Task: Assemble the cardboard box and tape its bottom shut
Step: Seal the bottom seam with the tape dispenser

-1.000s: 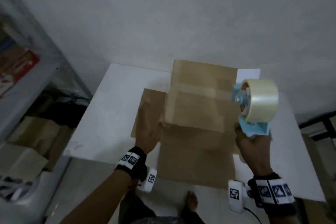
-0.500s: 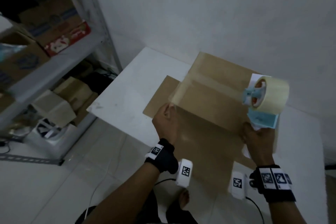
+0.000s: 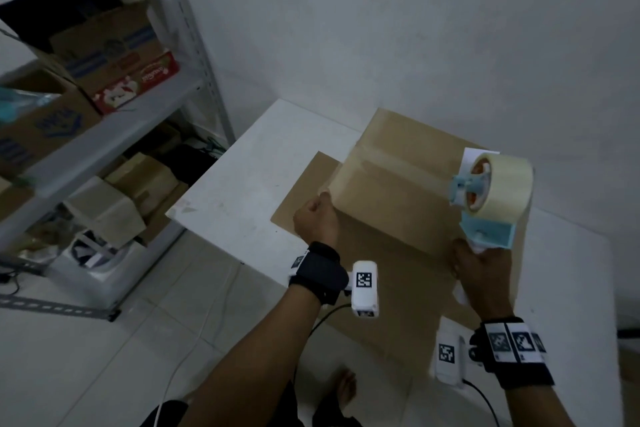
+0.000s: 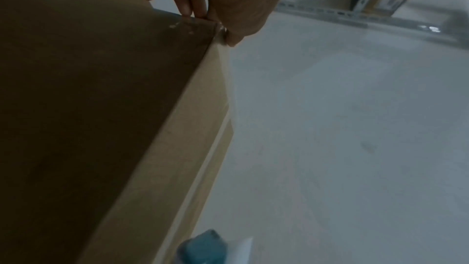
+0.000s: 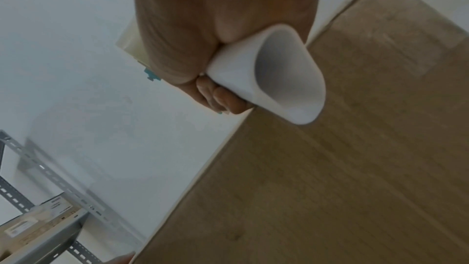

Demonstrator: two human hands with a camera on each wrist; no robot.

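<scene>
A brown cardboard box (image 3: 398, 204) stands on the white table (image 3: 242, 184), a strip of clear tape (image 3: 391, 156) running across its upper face. My left hand (image 3: 317, 218) is at the box's near-left corner. In the left wrist view its straight fingers (image 4: 193, 5) press the corner edge of the box (image 4: 88, 127), and the thumb lies beside it. My right hand (image 3: 481, 267) grips the handle of a light-blue tape dispenser (image 3: 488, 232) at the box's right edge, its tape roll (image 3: 502, 187) raised above the box. The white handle (image 5: 266, 79) shows in the right wrist view.
A flat cardboard sheet (image 3: 304, 191) lies under the box and sticks out to the left. A white paper (image 3: 474, 154) peeks out behind the roll. A metal shelf (image 3: 104, 135) with cartons stands to the left, more boxes on the floor under it. A wall is behind the table.
My left hand left the box's left side, where it lay flat, and came to the near-left corner. The dispenser stayed at the right edge. My view swung left toward the shelf.
</scene>
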